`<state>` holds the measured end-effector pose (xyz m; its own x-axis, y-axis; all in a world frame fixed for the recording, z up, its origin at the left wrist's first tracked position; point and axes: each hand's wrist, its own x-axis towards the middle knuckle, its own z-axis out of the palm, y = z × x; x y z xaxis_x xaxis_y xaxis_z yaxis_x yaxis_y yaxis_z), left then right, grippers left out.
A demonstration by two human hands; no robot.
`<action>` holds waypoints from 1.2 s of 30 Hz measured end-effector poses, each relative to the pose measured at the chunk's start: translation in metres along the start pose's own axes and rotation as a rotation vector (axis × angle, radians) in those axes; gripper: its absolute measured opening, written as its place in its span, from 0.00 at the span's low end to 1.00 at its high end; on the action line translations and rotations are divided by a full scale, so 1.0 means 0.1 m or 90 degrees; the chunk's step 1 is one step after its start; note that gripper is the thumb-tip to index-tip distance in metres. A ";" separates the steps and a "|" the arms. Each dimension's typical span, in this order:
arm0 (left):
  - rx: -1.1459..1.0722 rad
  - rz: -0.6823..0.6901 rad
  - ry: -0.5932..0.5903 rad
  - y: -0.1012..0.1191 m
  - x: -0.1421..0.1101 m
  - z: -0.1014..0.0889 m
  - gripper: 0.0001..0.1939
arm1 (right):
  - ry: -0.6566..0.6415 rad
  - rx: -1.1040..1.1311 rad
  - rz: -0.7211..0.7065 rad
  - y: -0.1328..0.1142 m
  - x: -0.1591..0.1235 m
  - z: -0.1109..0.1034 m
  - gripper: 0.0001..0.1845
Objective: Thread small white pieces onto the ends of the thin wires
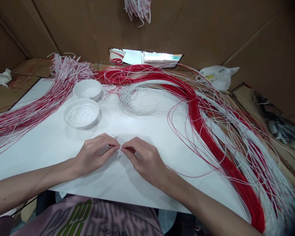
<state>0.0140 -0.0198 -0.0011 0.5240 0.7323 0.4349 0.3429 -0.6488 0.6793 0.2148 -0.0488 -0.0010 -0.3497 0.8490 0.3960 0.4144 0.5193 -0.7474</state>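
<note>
Right hand (146, 159): fingertips pinched narrow on a red strand (130, 149), near centre of the white board (108, 177). Left hand (95, 153): thumb and forefinger pinched, tips just beside the right's; contents too small to tell. Left, beyond: bowl of white pieces (82, 113). Right: red bundle (199, 121).

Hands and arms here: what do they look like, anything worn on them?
The left hand and right hand are bare human hands, with no glove or ring visible. The left forearm and right forearm show no sleeve, watch or cable.
</note>
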 end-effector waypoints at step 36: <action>-0.436 -0.406 -0.030 0.01 0.07 -0.06 0.06 | 0.060 0.065 -0.034 -0.10 0.00 -0.09 0.04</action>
<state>0.0133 -0.0142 0.0063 0.4318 0.8888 -0.1535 0.0508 0.1460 0.9880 0.2178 -0.0531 0.0112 -0.2857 0.8288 0.4811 0.3082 0.5548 -0.7727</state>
